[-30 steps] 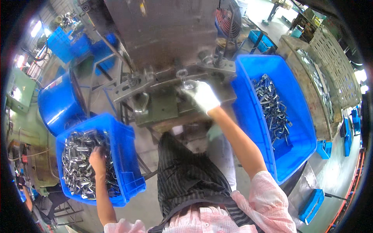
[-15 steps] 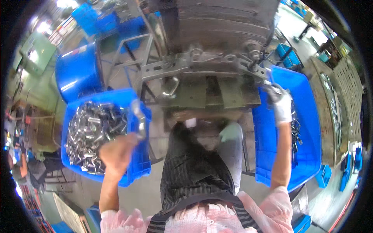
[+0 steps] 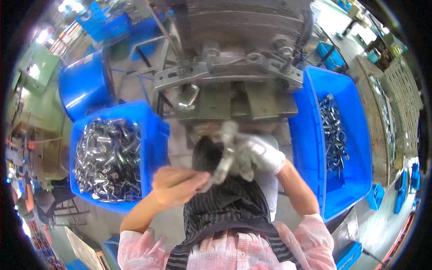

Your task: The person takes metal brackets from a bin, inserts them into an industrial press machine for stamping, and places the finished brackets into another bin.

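Bare left hand (image 3: 176,185) pinched bent, shiny silver metal piece (image 3: 226,155) between fingers; white-gloved right hand (image 3: 263,155) blurred alongside; couldn't tell its grip.

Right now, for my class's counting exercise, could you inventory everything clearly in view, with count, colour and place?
Bent metal part: one, silver, centre, blurred
Left bin: one, blue, left
Left-bin metal parts: many, silver, heaped inside
Right bin: one, blue, right
Right-bin metal parts: many, silver-grey, inside
Machine: one, dark grey, top centre
Drum: one, blue, beyond the left bin
Cabinet: one, pale green, far left
Small trays: several, blue, mostly right
Apron: one, black, striped, lower centre
Shirt: one, pink-and-white, bottom
Left hand: one, bare, gripping the bent part's lower end
Right hand: one, white-gloved, by the bent part; contact blurred
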Motion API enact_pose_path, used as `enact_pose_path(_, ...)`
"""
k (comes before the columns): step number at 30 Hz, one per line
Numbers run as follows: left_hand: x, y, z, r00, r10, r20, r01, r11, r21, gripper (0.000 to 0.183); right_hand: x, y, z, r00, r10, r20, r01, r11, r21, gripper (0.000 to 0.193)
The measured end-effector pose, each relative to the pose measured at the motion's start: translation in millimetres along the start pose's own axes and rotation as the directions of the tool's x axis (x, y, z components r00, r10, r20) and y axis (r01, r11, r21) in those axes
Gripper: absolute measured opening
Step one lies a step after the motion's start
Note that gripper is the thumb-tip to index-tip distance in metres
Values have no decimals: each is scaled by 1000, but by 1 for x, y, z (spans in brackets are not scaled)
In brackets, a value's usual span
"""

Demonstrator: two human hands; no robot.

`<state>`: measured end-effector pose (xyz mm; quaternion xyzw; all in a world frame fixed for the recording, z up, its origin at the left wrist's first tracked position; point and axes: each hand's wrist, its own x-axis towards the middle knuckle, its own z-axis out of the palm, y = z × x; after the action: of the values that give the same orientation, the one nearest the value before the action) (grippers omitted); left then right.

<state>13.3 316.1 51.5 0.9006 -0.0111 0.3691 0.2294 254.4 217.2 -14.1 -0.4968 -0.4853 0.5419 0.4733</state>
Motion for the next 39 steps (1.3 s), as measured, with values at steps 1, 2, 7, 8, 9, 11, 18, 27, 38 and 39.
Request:
enact_pose_path(1, -3, 3, 1, 1000, -27, -7, 27, 999, 27, 22, 2, -3, 15, 997, 75, 16, -76, 993, 90, 46)
enact_pose_path(2, -6, 4, 0, 994, -104, -17, 104, 994, -19, 25, 2, -18, 19, 951, 294, 95, -307, 865, 397, 46)
enact_pose_path(7, -43, -37, -27, 599, -761, -250, 761, 638, -116, 17, 7, -48, -16, 969, 242, -41, -236, 964, 125, 38)
enact_pose_path(8, -57, -62, -36, 482, -826, -293, 821, 542, -176, 16, 10, -41, -27, 986, 6, -168, -49, 967, -248, 33)
enact_pose_path(9, -89, -94, -49, 543, -779, -314, 832, 550, 74, 18, 12, -41, -35, 968, -30, -250, 0, 993, -120, 31)
enact_pose_path(11, -144, -126, -78, 659, -723, -210, 654, 412, 635, 24, 28, -43, -43, 941, -68, -332, -40, 950, -309, 32)
enact_pose_path(18, -206, -186, -67, 472, -876, -98, 447, 142, 883, 25, 80, -17, -53, 826, -296, -480, -65, 796, -602, 33)
enact_pose_path(27, -166, -143, -88, 613, -746, -258, 594, 220, 774, 17, 95, 9, -59, 749, -293, -594, -42, 874, -485, 32)
enact_pose_path(38, -132, -102, -126, 401, -747, -530, 900, 428, 77, 22, 88, -8, -51, 796, -93, -598, -111, 949, -295, 36)
enact_pose_path(39, -119, -92, -121, 328, -810, -487, 867, 462, -184, 22, 88, -10, -50, 793, -99, -601, -117, 943, -311, 35)
